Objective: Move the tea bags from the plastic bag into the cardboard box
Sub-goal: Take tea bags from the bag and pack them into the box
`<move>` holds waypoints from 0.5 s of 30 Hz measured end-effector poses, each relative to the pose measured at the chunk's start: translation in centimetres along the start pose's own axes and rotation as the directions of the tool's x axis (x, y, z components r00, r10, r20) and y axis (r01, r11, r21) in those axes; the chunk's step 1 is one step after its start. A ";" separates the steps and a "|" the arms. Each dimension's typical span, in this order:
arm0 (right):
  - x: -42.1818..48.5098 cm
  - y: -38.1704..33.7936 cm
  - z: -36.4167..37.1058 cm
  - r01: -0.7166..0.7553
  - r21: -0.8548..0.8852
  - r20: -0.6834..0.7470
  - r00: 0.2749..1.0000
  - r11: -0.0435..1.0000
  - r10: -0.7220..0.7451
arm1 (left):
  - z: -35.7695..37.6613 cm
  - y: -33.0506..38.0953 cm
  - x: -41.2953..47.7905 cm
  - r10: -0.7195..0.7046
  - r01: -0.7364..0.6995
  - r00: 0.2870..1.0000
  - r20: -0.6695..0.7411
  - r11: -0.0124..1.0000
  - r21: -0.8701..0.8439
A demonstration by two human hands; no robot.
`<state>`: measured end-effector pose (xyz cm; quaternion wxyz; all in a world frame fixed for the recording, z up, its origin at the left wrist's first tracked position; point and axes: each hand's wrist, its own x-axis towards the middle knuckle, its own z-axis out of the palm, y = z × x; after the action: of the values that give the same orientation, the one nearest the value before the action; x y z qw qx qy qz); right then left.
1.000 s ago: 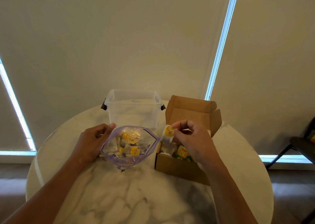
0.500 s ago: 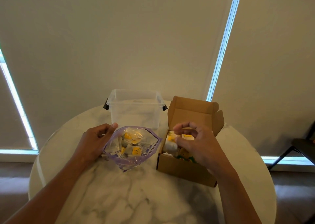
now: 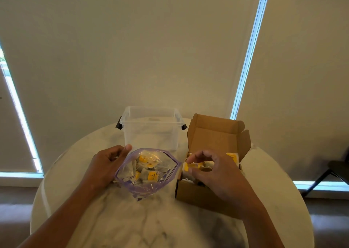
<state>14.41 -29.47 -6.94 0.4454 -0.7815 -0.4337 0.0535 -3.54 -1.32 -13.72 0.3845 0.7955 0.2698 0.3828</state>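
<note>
The left hand (image 3: 106, 164) grips the left side of the plastic bag (image 3: 130, 188) at its rim, with the fingers (image 3: 120, 149) curled around the edge, and the mouth of the bag stands wide open. Inside the bag lie several tea bags (image 3: 150, 175) with yellow tags. Just to the right, apart from the bag, the cardboard box (image 3: 196, 194) stands on the marble surface (image 3: 132, 221) with its lid upright. The right hand (image 3: 222, 178) hovers over the box with bent fingers. A yellow-tagged tea bag (image 3: 191, 167) shows between thumb and forefinger, above other tea bags in the box. I cannot tell if the fingers pinch it or only touch it. Behind the bag stands a clear plastic container (image 3: 151, 132).
</note>
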 end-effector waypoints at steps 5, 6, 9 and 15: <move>0.3 -0.1 0.7 0.088 -0.146 0.075 0.994 0.985 -0.078 | 0.0 0.0 0.1 0.017 -0.018 1.000 0.004 1.000 0.026; 0.3 0.0 0.8 0.098 -0.161 0.075 0.993 0.982 -0.086 | 0.0 0.0 0.1 0.017 -0.017 1.000 0.005 0.999 0.033; 0.3 -0.2 0.7 0.111 -0.186 0.003 0.994 0.976 -0.112 | 0.0 -0.4 0.2 0.005 -0.005 1.000 0.007 0.998 0.064; -1.2 -5.2 3.1 0.371 0.117 0.008 0.927 0.921 -0.375 | 0.0 0.2 -0.1 0.013 -0.013 1.000 -0.011 0.999 0.035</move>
<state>8.91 -27.13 -5.29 0.4843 -0.6573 -0.5775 0.0041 -3.62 -1.52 -13.62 0.3666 0.8015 0.2736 0.3851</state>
